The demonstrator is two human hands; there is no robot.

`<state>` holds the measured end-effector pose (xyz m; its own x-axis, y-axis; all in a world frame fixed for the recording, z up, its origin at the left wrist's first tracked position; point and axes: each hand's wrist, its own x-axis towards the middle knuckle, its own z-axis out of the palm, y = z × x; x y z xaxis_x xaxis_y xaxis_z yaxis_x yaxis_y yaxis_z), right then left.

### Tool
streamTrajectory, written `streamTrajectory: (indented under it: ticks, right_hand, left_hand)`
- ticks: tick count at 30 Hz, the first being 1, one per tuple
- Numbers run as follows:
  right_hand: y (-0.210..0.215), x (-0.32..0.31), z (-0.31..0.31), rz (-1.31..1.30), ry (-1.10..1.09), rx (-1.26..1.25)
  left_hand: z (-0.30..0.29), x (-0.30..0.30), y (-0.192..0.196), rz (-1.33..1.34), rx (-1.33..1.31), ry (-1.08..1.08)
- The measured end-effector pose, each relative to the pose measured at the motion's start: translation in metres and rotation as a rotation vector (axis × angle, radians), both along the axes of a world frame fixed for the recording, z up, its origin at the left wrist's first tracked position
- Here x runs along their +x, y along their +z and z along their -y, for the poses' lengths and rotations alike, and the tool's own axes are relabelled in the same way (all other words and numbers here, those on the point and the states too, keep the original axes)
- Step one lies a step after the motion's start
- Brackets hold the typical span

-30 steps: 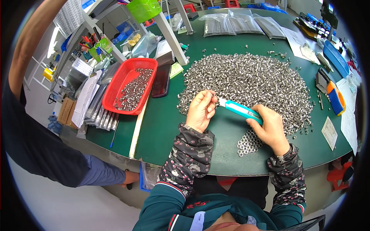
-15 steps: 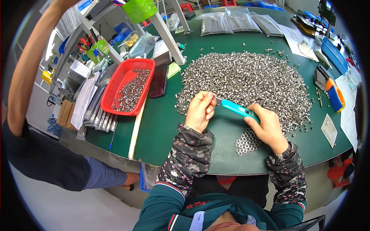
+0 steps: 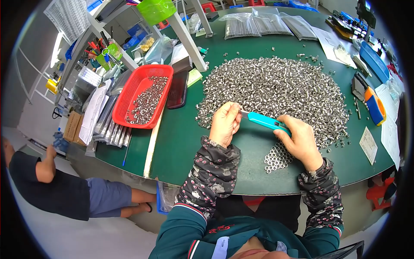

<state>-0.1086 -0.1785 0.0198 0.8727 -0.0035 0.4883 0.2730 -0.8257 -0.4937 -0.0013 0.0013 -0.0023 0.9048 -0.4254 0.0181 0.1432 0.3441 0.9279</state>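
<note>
My right hand is wrapped round a teal utility knife, its blade pointing left. Between thumb and fingertips, my left hand pinches a small metal ring, mostly covered by the fingers. The blade tip meets the ring or lies right beside it; I cannot tell which. Beyond both hands spreads a big heap of small silvery metal rings. Close to my right wrist, a flat single layer of similar rings stands on the green table.
Left of the heap stands a red plastic basket partly filled with metal pieces, beside a dark phone-like slab. Bagged rods lie at the back. At right are an orange-and-blue tool and a paper tag. Another person is at far left.
The other person has lowered a raised arm and moved back from the table's left side. My hands, the ring and the knife have barely shifted.
</note>
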Motion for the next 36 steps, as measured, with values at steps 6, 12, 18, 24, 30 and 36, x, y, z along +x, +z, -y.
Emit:
streamTrajectory:
  ticks: [6, 12, 18, 24, 30, 36]
  right_hand:
    - [0.0009, -0.0007, -0.0024, 0.101, -0.046, -0.129]
    - [0.0014, 0.0013, 0.0017, 0.132, -0.11, 0.094]
    - [-0.0007, 0.0012, 0.0022, 0.015, -0.037, 0.107]
    - [-0.0025, 0.0012, 0.0018, -0.066, 0.053, 0.14]
    - [-0.0004, 0.0004, 0.0008, -0.142, 0.059, 0.136]
    - [0.0047, 0.0013, 0.0026, -0.283, 0.108, 0.252]
  left_hand:
    - [-0.0016, 0.0016, -0.0002, -0.028, -0.012, -0.048]
    - [-0.0022, 0.0006, 0.0007, -0.147, -0.117, -0.161]
    - [-0.0025, 0.0015, 0.0009, -0.15, -0.124, -0.156]
    - [-0.0027, 0.0018, 0.0005, -0.089, -0.093, -0.12]
    - [-0.0005, -0.0002, 0.0021, -0.061, -0.032, -0.057]
    - [0.001, -0.0026, 0.0026, 0.019, 0.035, -0.048]
